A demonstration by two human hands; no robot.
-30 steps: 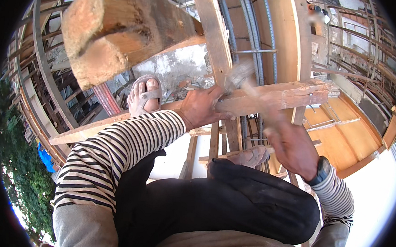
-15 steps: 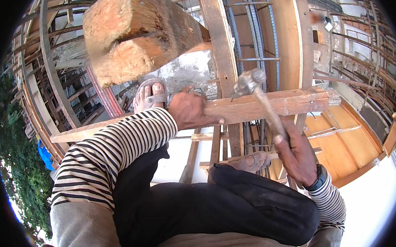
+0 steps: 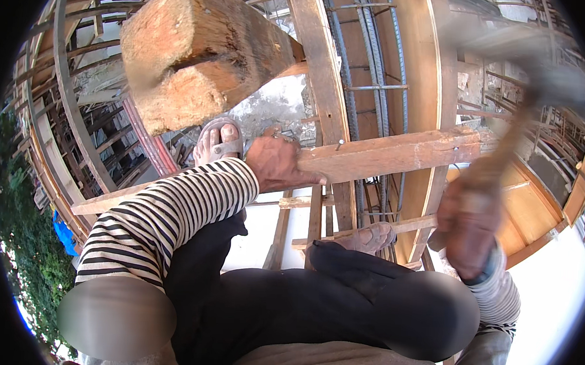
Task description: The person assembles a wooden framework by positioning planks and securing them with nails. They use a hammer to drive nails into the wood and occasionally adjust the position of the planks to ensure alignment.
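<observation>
Left grip [image 3: 277, 163] on plank [image 3: 398, 152]; right grip [image 3: 470, 219] clasps hammer [image 3: 503, 149]

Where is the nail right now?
In the head view, the nail stands on the top edge of the wooden batten, near picture centre, just right of the left hand gripping that batten.

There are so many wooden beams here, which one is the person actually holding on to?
The horizontal plank across the middle: the left hand grips its end, and a nail sticks up from it. The thick rough beam overhead and the upright posts go untouched.
</observation>
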